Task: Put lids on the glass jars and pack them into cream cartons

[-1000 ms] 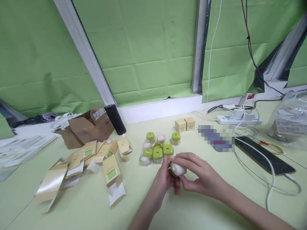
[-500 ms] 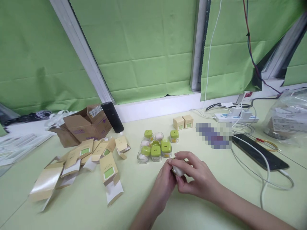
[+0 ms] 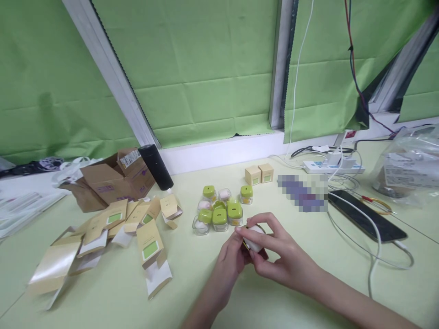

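A small white rounded object [image 3: 254, 238] with a dark and yellowish rim is held between my two hands at the lower middle. My left hand [image 3: 233, 258] wraps its lower left side, partly hidden behind it. The fingers of my right hand [image 3: 279, 249] press on its top and right side. Just beyond my hands stands a cluster of clear containers with green lids [image 3: 220, 216], some with white rounded pieces [image 3: 201, 225] inside. One green-lidded container [image 3: 246, 194] stands a little apart at the right of the cluster.
Opened cardboard packets [image 3: 150, 242] are spread at the left, before a brown box [image 3: 116, 178] and a black cylinder [image 3: 156, 167]. Two small closed boxes [image 3: 253, 175] stand at the back. A phone [image 3: 368, 217], cables, a power strip [image 3: 332, 167] and a plastic bag [image 3: 408, 167] lie right.
The view has shifted slightly, so the table items appear a little further left. The white object now shows more between my fingers, and both hands still hold it.
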`<action>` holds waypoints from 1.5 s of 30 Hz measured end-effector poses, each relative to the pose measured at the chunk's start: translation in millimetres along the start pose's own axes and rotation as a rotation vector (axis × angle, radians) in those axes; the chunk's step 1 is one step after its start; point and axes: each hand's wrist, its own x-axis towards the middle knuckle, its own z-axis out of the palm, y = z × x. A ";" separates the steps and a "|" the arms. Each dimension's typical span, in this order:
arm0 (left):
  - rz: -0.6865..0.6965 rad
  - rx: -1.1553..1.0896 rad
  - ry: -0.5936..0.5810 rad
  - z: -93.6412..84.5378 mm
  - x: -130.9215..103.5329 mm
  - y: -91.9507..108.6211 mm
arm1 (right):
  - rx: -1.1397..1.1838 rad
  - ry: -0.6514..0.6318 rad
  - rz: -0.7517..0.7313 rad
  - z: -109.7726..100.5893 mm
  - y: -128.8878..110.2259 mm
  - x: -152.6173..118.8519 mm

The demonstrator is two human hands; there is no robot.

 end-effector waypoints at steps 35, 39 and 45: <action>0.108 0.217 -0.095 -7.4 -2.1 3.9 | 0.014 -0.037 -0.083 -7.4 -11.5 1.5; 0.106 0.196 -0.144 -7.6 -3.7 6.1 | 0.055 -0.125 -0.040 -16.2 -12.3 2.4; 0.052 0.197 -0.127 -6.4 -0.9 8.4 | 0.117 -0.230 0.040 -22.2 -8.8 1.6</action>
